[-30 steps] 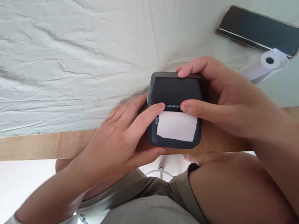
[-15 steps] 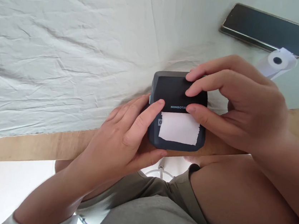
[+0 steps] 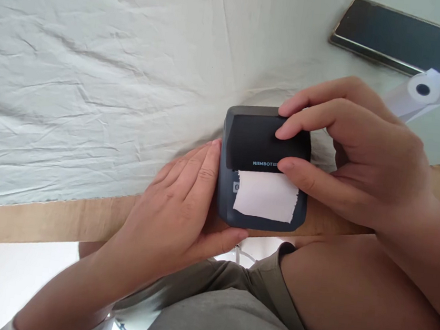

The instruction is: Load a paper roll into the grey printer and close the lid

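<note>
A dark label printer point(image 3: 222, 197) marked NIIMBOT sits at the table's front edge. Its black lid point(image 3: 253, 137) lies over the back part, and a torn-edged strip of white paper point(image 3: 266, 195) sticks out from under the lid's front. My left hand point(image 3: 178, 202) braces the printer, fingers along its left side and thumb at the front corner. From the right, my right hand point(image 3: 364, 155) grips the lid, two fingertips on its top and back and the thumb by its front edge. Whether the lid is fully closed I cannot tell.
A smartphone point(image 3: 405, 38) with a dark screen lies at the back right. In front of it is a white paper roll point(image 3: 423, 90) with a dark core hole. Wrinkled pale cloth point(image 3: 95, 76) covers the table, leaving a wooden front edge point(image 3: 59, 215) bare.
My left index finger has moved off the lid to the printer's left side. My right hand stays on the lid. The view has shifted slightly.
</note>
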